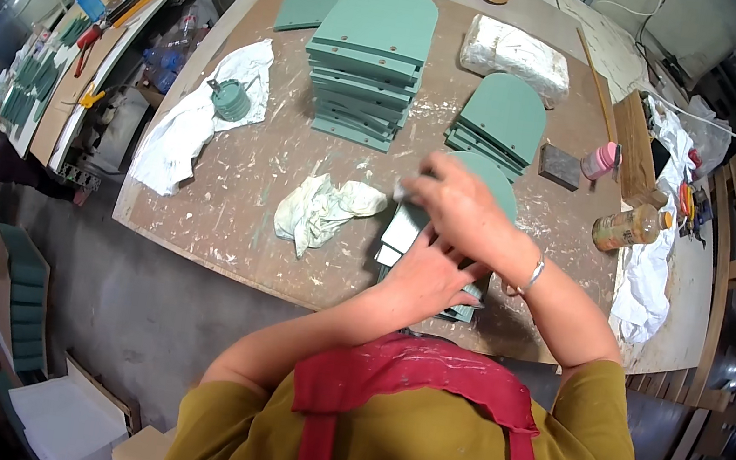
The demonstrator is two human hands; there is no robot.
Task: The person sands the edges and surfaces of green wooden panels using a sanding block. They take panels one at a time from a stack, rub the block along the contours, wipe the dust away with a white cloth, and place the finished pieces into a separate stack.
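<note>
My left hand (428, 281) lies on the near stack of green round-topped panels (498, 184), fingers spread over its front part. Crossing above it, my right hand (457, 200) is curled, with a small pale thing (401, 189) at its fingertips, too blurred to name. White edges (401, 232) show at the stack's left side. A crumpled off-white cloth (324, 210) lies just left of my hands. Beyond them stand a tall stack of green panels (375, 29) and a lower stack (506, 118); one more green panel (305, 8) lies flat at the back left.
A green paint pot (231, 102) sits on a white cloth (175, 142). To the right are a dark block (560, 167), a pink bottle (599, 161), an amber bottle (629, 229) and a white wrapped bundle (514, 58). Another person (7, 156) is far left.
</note>
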